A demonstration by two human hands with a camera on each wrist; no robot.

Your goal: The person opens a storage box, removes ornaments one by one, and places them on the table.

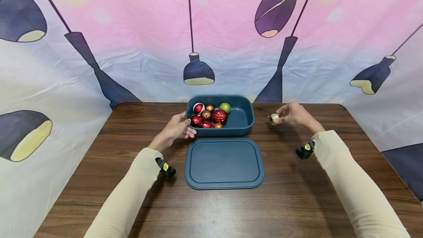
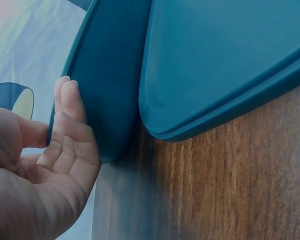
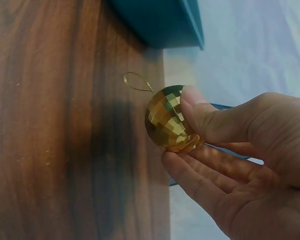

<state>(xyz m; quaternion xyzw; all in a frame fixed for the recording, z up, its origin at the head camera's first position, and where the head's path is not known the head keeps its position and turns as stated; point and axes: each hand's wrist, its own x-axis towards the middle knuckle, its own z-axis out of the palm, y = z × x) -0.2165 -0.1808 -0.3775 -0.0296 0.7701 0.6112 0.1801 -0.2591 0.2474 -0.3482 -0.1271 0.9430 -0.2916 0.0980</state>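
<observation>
My right hand (image 1: 295, 114) pinches a gold faceted Christmas ball (image 3: 169, 120) between thumb and fingers, above the table to the right of the box. A thin gold hanging loop (image 3: 136, 82) sticks out from the ball. My left hand (image 1: 176, 127) holds the front left corner of a dark blue rectangular box (image 1: 216, 132), thumb by the rim and fingers along the outer wall. Inside the box, mostly on its left side, lie several Christmas balls: a glittery red one (image 1: 220, 116), a green one (image 1: 225, 107), a red-and-white one (image 1: 198, 108), and shiny red and gold-brown ones.
A matching blue lid (image 1: 224, 163) lies flat on the wooden table (image 1: 228, 214), just in front of the box. Behind the table's far edge hangs a cloth (image 1: 148, 47) printed with lamps. A small black camera sits on each wrist.
</observation>
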